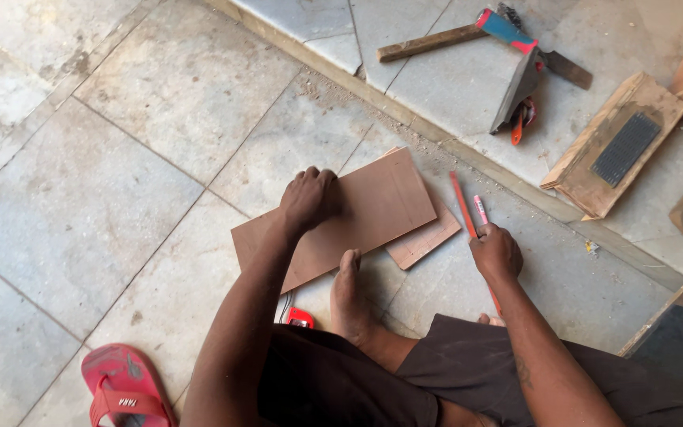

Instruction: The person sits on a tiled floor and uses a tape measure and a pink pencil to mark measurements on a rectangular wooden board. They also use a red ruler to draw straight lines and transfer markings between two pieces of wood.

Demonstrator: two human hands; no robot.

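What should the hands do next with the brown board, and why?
Probably bring the right hand, which holds a pink pen by the long red strip, over to the brown board. The left hand and a bare foot already press the board flat on the tile floor, so it looks steady enough for marking.

Red sandal (124, 387), wooden block (612, 146), hammer (468, 33) on tiles
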